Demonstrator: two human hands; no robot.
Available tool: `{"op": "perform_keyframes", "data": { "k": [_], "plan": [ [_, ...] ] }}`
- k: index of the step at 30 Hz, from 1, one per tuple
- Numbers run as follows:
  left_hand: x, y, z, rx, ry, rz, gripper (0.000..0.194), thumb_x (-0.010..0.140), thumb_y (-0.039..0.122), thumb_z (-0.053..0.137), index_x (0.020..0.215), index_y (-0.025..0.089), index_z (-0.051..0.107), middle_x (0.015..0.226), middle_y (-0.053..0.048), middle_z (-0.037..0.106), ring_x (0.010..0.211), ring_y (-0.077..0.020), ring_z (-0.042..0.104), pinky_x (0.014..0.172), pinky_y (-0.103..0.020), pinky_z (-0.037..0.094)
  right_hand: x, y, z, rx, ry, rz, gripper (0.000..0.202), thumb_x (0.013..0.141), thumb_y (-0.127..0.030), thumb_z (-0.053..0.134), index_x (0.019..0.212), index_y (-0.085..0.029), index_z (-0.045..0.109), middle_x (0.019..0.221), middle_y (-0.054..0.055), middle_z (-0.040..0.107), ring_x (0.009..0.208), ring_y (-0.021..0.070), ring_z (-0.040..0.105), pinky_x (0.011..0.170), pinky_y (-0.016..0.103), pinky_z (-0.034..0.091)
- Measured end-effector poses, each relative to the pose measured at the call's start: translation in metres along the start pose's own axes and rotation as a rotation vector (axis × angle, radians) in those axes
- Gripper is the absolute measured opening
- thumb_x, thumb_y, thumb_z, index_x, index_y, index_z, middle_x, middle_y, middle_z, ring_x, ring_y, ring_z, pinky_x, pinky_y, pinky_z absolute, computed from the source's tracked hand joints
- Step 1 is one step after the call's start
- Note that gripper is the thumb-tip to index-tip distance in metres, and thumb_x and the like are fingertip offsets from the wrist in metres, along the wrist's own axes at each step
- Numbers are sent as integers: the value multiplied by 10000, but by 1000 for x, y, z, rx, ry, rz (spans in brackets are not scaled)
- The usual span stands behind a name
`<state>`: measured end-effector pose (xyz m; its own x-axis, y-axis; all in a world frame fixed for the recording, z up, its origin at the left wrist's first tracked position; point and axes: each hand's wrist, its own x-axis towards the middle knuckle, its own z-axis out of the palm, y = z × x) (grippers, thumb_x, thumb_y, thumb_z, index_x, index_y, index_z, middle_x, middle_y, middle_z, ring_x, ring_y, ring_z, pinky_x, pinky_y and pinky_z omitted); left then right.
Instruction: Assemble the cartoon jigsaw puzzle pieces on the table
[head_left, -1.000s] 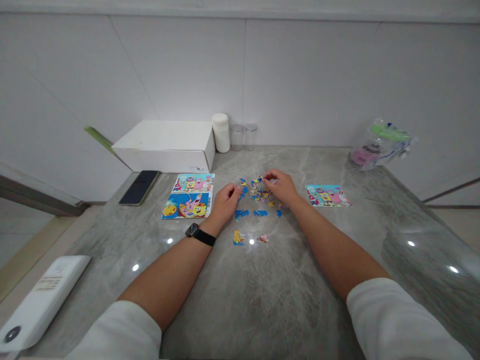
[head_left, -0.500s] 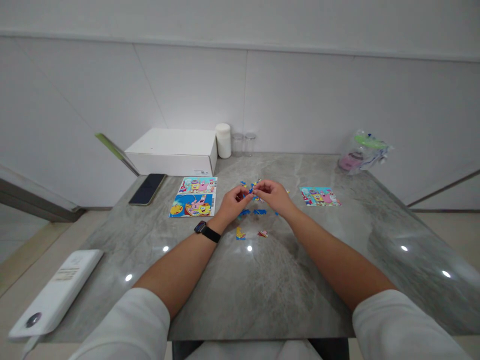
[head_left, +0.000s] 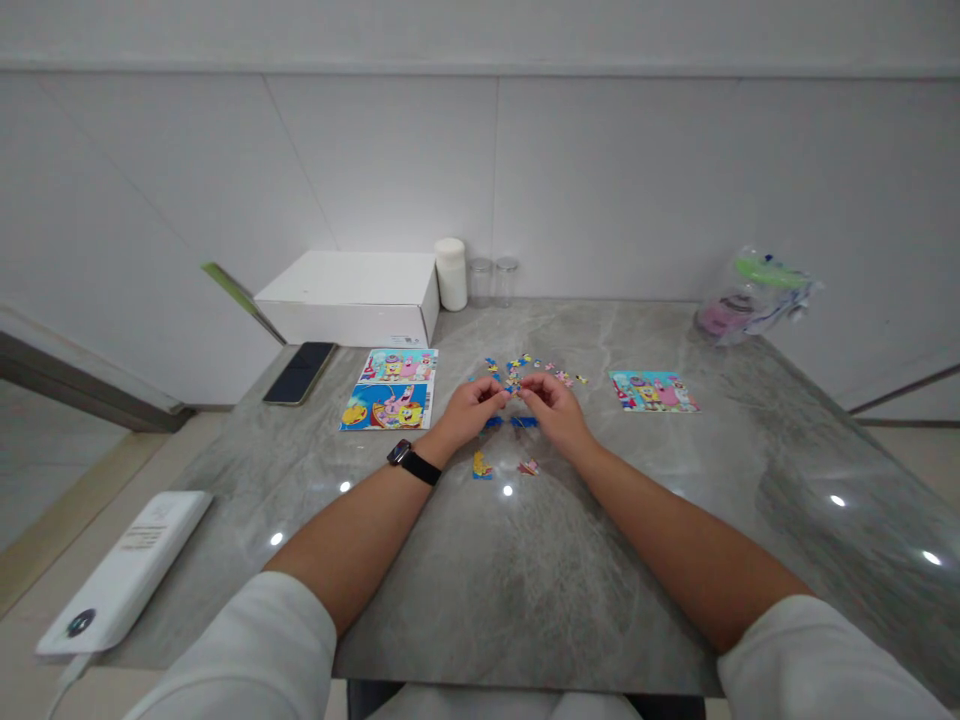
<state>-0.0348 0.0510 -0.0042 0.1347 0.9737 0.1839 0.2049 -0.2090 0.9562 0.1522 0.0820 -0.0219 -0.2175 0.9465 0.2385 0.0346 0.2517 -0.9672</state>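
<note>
Small jigsaw pieces lie scattered at the middle of the grey table. My left hand (head_left: 470, 408) and my right hand (head_left: 556, 408) meet over them, fingertips pinched close together. A small blue piece seems to sit between the fingertips of both hands, though it is mostly hidden. Blue pieces (head_left: 524, 422) lie just below the hands. Nearer to me are a yellow piece (head_left: 481, 465) and a pinkish-red piece (head_left: 529, 467). Beyond my right hand are several small pieces (head_left: 562, 377). Two cartoon picture cards (head_left: 386, 407) lie to the left, and another picture card (head_left: 654, 392) to the right.
A black phone (head_left: 300, 374) and a white box (head_left: 349, 298) are at the back left. Beside the box stand a white bottle (head_left: 451, 274) and two clear glasses (head_left: 505, 283). A plastic bag (head_left: 754, 296) rests at the back right, a white power bank (head_left: 124, 573) at the left edge.
My right hand has shifted slightly right and down, and more pieces behind the hands show. The view has also moved a little. Both hands stay pinched together.
</note>
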Motion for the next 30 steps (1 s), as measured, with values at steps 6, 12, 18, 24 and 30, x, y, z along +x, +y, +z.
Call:
{"op": "perform_keyframes", "data": {
  "k": [6, 12, 18, 24, 30],
  "plan": [
    [0, -1, 0, 67, -32, 9, 293, 926, 431, 600, 778, 179, 617, 730, 11, 579, 703, -144, 506, 687, -275, 404, 0, 6, 0, -44, -28, -31, 233, 895, -453, 675, 1016, -255, 702, 963, 30, 731, 874, 202, 667, 826, 350, 533],
    [0, -3, -1, 134, -41, 39, 338, 965, 458, 551, 787, 182, 633, 749, -4, 609, 736, -162, 538, 725, -282, 426, 0, 11, -2, -20, -60, -5, 222, 864, -445, 713, 990, -262, 707, 902, 12, 724, 799, 186, 652, 760, 333, 528],
    [1, -5, -1, 162, -20, 34, 362, 985, 477, 526, 810, 183, 646, 757, -4, 627, 739, -163, 557, 725, -281, 431, 0, 9, 0, 9, -109, 12, 263, 825, -415, 728, 1030, -250, 706, 814, -13, 694, 743, 167, 629, 713, 309, 501],
    [1, -5, -1, 176, 72, 32, 397, 1025, 478, 468, 810, 188, 634, 790, -22, 644, 779, -178, 576, 742, -291, 453, 0, 9, 2, 12, -76, 30, 248, 807, -418, 744, 982, -251, 689, 790, -18, 686, 713, 161, 615, 686, 302, 493],
    [1, -5, 1, 118, -1, 69, 334, 981, 465, 581, 819, 177, 633, 756, 3, 611, 711, -148, 541, 674, -273, 432, 1, 11, 1, 24, -27, 36, 250, 809, -436, 746, 966, -250, 688, 823, -5, 700, 746, 170, 636, 703, 306, 512]
  ]
}}
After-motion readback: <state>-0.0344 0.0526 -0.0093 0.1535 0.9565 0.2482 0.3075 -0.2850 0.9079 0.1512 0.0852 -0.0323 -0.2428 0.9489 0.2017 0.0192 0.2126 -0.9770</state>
